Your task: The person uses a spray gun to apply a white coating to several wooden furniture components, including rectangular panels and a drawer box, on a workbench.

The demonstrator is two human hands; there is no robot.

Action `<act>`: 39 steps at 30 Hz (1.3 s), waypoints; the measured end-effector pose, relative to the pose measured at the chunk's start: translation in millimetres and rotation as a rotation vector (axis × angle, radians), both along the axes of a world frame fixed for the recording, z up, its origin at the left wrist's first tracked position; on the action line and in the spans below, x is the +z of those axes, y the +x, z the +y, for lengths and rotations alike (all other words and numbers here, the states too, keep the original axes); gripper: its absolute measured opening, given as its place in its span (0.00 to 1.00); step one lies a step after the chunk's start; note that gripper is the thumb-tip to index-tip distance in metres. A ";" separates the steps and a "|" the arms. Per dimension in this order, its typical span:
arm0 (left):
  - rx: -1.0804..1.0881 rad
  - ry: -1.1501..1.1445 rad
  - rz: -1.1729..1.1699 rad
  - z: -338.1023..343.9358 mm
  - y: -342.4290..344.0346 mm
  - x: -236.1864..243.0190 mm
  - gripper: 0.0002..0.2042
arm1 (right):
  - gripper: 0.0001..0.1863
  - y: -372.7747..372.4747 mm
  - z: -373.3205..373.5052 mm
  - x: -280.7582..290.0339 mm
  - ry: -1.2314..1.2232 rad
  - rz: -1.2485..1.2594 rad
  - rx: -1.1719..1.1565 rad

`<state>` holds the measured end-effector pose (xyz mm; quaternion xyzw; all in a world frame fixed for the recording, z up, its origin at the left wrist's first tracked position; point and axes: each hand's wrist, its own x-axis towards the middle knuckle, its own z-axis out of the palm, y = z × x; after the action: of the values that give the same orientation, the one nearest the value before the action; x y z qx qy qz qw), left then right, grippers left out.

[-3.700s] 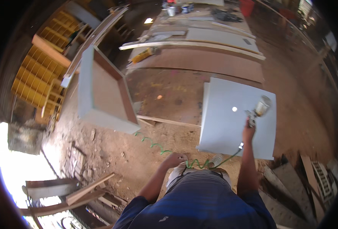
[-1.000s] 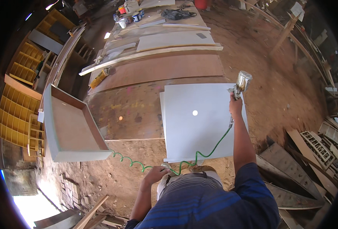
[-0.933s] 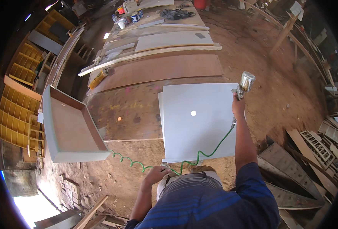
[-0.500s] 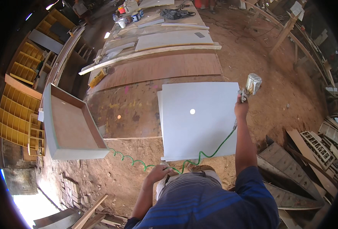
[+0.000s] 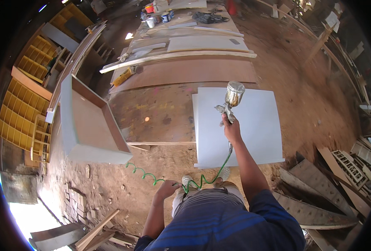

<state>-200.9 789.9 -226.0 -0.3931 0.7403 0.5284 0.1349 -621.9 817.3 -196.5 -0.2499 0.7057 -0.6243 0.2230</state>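
Observation:
In my right hand point(image 5: 231, 126) is a spray gun point(image 5: 230, 102) with a silvery cup on top, gripped by its handle. It is over a white panel point(image 5: 252, 125) that lies on the near end of the workbench point(image 5: 160, 121); a second pale sheet shows along its left edge. A green coiled air hose point(image 5: 209, 181) runs from the gun's handle down to my waist. My left hand point(image 5: 167, 189) is closed around the hose near my left hip. From there the hose continues left toward a shallow grey-edged wooden tray point(image 5: 95, 121).
Across the bench lie a long wooden strip point(image 5: 177, 57), a yellow power tool point(image 5: 123, 77) and paint cans point(image 5: 166, 17). Yellow shelving units point(image 5: 16, 111) stand at the left. Scrap timber and curved boards point(image 5: 315, 186) are piled at the right on the dirt floor.
My right hand has swept the spray gun from the panel's right edge leftward to above its middle. My view has shifted a little left. The left hand still holds the hose.

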 end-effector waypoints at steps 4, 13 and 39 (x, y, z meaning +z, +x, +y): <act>0.140 -0.069 -0.106 -6.7 36.4 -9.0 0.19 | 0.18 53.4 -0.1 13.8 -0.075 -0.216 0.048; 0.200 -0.258 -0.161 -26.5 94.7 -97.8 0.24 | 0.12 183.1 50.8 46.0 -0.086 -0.302 0.103; 0.678 -0.095 0.190 49.6 103.5 7.1 0.19 | 0.20 273.6 -138.2 -106.1 0.096 -0.002 0.318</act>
<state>-97.3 839.5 -218.9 -0.5714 0.6009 0.5422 -0.1358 -348.4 679.1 -302.6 -0.3470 0.6860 -0.5469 0.3313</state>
